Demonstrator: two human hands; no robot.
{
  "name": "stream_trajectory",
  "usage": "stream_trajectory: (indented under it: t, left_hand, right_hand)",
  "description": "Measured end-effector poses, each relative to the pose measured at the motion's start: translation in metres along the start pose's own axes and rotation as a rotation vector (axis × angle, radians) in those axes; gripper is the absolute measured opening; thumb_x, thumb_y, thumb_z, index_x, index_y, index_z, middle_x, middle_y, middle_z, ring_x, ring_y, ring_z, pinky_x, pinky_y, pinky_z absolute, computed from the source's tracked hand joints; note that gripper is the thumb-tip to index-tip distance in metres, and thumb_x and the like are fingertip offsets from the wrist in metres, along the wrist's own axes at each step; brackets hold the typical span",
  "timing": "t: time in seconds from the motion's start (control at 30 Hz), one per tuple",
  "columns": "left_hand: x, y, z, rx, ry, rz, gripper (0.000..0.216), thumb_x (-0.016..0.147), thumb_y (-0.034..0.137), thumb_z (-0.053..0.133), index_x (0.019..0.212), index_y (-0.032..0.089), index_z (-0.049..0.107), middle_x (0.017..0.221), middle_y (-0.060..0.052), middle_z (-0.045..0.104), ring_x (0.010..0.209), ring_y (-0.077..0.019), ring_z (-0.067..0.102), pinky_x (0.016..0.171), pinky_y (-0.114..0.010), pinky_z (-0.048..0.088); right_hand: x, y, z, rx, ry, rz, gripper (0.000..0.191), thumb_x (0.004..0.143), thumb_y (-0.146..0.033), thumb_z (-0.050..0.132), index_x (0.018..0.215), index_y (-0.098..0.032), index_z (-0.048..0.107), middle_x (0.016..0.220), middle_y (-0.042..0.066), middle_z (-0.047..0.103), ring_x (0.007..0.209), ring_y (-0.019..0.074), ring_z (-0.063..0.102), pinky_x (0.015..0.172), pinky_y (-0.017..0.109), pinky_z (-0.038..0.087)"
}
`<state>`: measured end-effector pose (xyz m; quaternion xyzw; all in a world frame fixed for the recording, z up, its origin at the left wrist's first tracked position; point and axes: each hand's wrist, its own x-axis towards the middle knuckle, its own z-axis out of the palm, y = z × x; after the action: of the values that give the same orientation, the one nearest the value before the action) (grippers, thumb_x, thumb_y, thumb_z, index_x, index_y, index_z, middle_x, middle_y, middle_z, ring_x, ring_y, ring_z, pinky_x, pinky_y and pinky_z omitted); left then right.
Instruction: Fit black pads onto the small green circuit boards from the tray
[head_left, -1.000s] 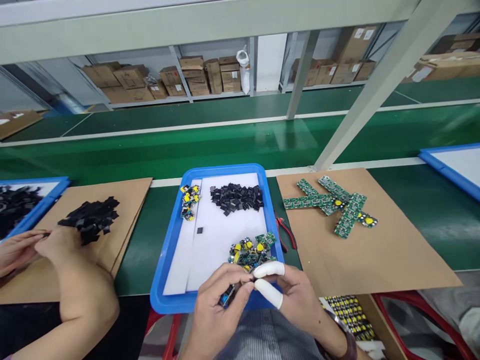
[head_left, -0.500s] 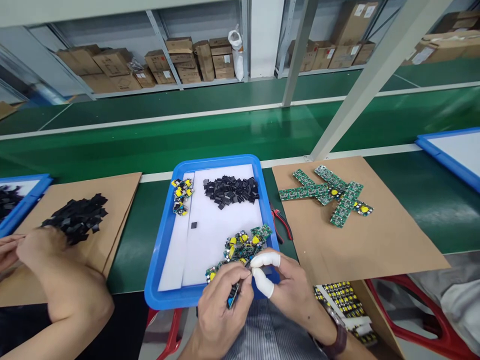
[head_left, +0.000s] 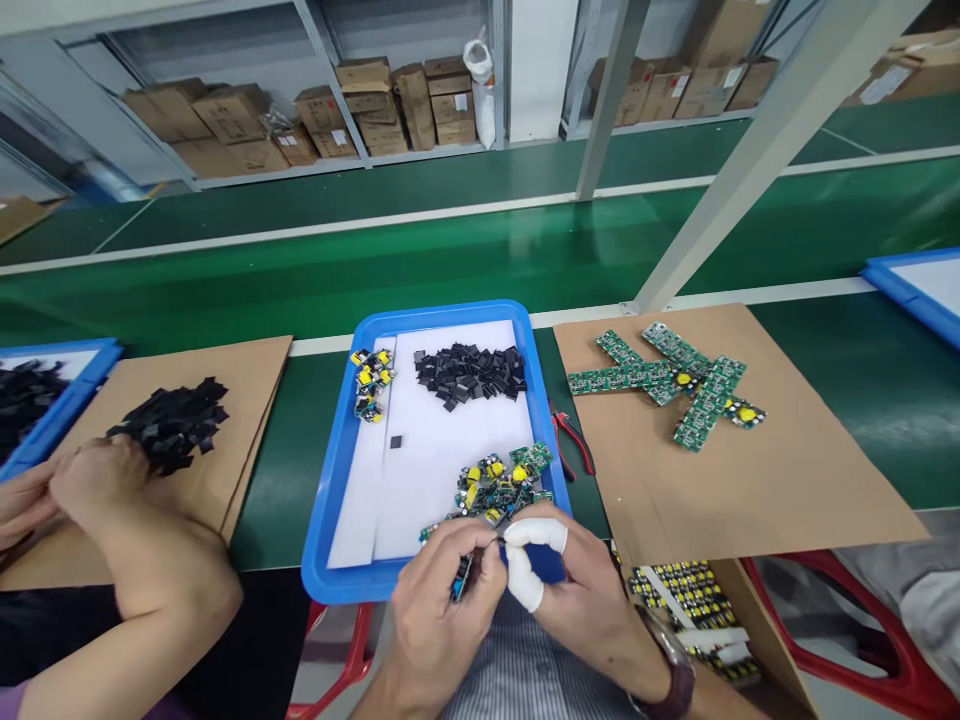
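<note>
My left hand (head_left: 439, 625) is closed around a small circuit board (head_left: 461, 577) with blue and dark parts; the fingers cover most of it. White finger cots sit on the thumb and forefinger of my right hand (head_left: 589, 595). Those two fingertips are pinched on a small black piece (head_left: 501, 541), right against my left fingertips. Just beyond my hands, a heap of small circuit boards (head_left: 491, 490) with yellow parts lies in the blue tray (head_left: 324, 505). A pile of black pads (head_left: 469, 375) and one single black pad (head_left: 396, 441) are farther back in it.
More small boards (head_left: 371, 380) sit at the tray's left. Red-handled pliers (head_left: 572, 440) lie beside it. On the right cardboard (head_left: 787, 500) are green board strips (head_left: 709, 405). A co-worker's hands (head_left: 90, 480) are at a black pile (head_left: 172, 425) on the left. A box of boards (head_left: 697, 600) stands below right.
The view has shifted slightly, so the tray appears a little farther right and higher. My hands stay together at the tray's near edge, fingertips still meeting. The co-worker's hands have moved slightly.
</note>
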<state>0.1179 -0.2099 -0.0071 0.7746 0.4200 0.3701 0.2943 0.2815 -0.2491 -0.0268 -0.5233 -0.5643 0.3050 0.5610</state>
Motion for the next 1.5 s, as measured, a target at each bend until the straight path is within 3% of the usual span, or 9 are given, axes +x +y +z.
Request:
stream_trajectory:
  t: [0.1, 0.23, 0.47, 0.73, 0.8, 1.0, 1.27, 1.37, 1.5]
  left_hand:
    - [-0.004, -0.003, 0.002, -0.024, 0.028, 0.006, 0.026, 0.087, 0.004, 0.065, 0.104, 0.023, 0.069, 0.099, -0.003, 0.075, 0.090, -0.0177, 0.073, 0.085, -0.028, 0.059]
    - [-0.002, -0.003, -0.006, -0.167, -0.062, -0.128, 0.027, 0.090, 0.009, 0.065, 0.112, 0.024, 0.065, 0.092, -0.001, 0.073, 0.077, -0.0136, 0.070, 0.074, -0.024, 0.059]
    - [0.004, 0.004, -0.009, -0.325, -0.097, -0.202, 0.016, 0.088, 0.008, 0.065, 0.096, 0.022, 0.066, 0.087, 0.000, 0.073, 0.071, -0.0114, 0.067, 0.070, -0.020, 0.058]
    - [-0.003, 0.005, -0.005, -0.208, -0.021, -0.118, 0.015, 0.085, 0.008, 0.070, 0.091, 0.022, 0.072, 0.078, 0.001, 0.075, 0.067, -0.0126, 0.070, 0.067, -0.021, 0.057]
    - [-0.005, 0.004, -0.001, -0.187, 0.021, -0.139, 0.013, 0.085, 0.011, 0.071, 0.092, 0.022, 0.072, 0.080, 0.000, 0.076, 0.069, -0.0138, 0.071, 0.069, -0.022, 0.058]
    - [0.001, 0.006, -0.003, -0.304, 0.054, -0.406, 0.005, 0.084, 0.019, 0.072, 0.088, 0.020, 0.071, 0.078, 0.001, 0.074, 0.068, -0.0134, 0.068, 0.069, -0.022, 0.057]
    - [0.001, -0.003, -0.009, -0.432, -0.136, -0.401, 0.006, 0.083, 0.017, 0.070, 0.089, 0.019, 0.073, 0.079, -0.001, 0.073, 0.065, -0.0139, 0.066, 0.066, -0.023, 0.056]
    - [-0.001, 0.000, -0.007, -0.499, -0.126, -0.466, 0.004, 0.084, 0.020, 0.070, 0.088, 0.019, 0.072, 0.076, 0.000, 0.072, 0.059, -0.0123, 0.064, 0.062, -0.023, 0.054]
    - [0.000, 0.007, -0.005, -0.493, -0.071, -0.523, 0.005, 0.084, 0.021, 0.072, 0.088, 0.019, 0.072, 0.076, 0.001, 0.072, 0.053, -0.0096, 0.059, 0.060, -0.023, 0.054]
  right_hand:
    - [-0.002, 0.000, -0.001, 0.015, -0.007, -0.026, 0.027, 0.088, -0.006, 0.062, 0.106, -0.025, 0.070, 0.094, 0.005, 0.071, 0.084, 0.0189, 0.068, 0.075, 0.033, 0.058]
    - [-0.002, 0.000, -0.008, 0.118, -0.087, 0.037, 0.027, 0.087, -0.007, 0.067, 0.105, -0.025, 0.072, 0.096, 0.004, 0.072, 0.084, 0.0179, 0.069, 0.076, 0.031, 0.058]
    - [-0.005, 0.000, -0.010, 0.164, -0.074, 0.044, 0.030, 0.088, -0.006, 0.068, 0.108, -0.028, 0.071, 0.096, 0.002, 0.073, 0.085, 0.0170, 0.071, 0.076, 0.031, 0.058]
    - [-0.007, 0.006, -0.009, 0.117, -0.062, -0.035, 0.040, 0.090, -0.002, 0.063, 0.119, -0.028, 0.072, 0.101, 0.005, 0.073, 0.090, 0.0188, 0.070, 0.080, 0.034, 0.059]
    - [-0.006, 0.010, -0.007, 0.157, -0.060, 0.002, 0.039, 0.090, -0.003, 0.064, 0.117, -0.030, 0.074, 0.101, 0.004, 0.074, 0.090, 0.0185, 0.071, 0.081, 0.033, 0.060]
    - [-0.006, 0.017, -0.007, 0.405, -0.084, 0.210, 0.034, 0.089, -0.008, 0.070, 0.113, -0.031, 0.075, 0.102, 0.002, 0.076, 0.093, 0.0168, 0.074, 0.082, 0.028, 0.063]
    - [0.000, 0.014, -0.005, 0.554, -0.195, 0.296, 0.026, 0.086, -0.009, 0.073, 0.103, -0.028, 0.076, 0.093, 0.000, 0.074, 0.082, 0.0142, 0.074, 0.077, 0.026, 0.061]
    - [-0.001, 0.015, -0.003, 0.645, -0.234, 0.322, 0.027, 0.085, -0.007, 0.074, 0.100, -0.029, 0.076, 0.091, -0.001, 0.074, 0.080, 0.0131, 0.073, 0.074, 0.024, 0.061]
    - [-0.003, 0.018, -0.003, 0.538, -0.184, 0.271, 0.028, 0.080, -0.005, 0.075, 0.098, -0.027, 0.075, 0.090, 0.000, 0.073, 0.080, 0.0143, 0.071, 0.073, 0.024, 0.059]
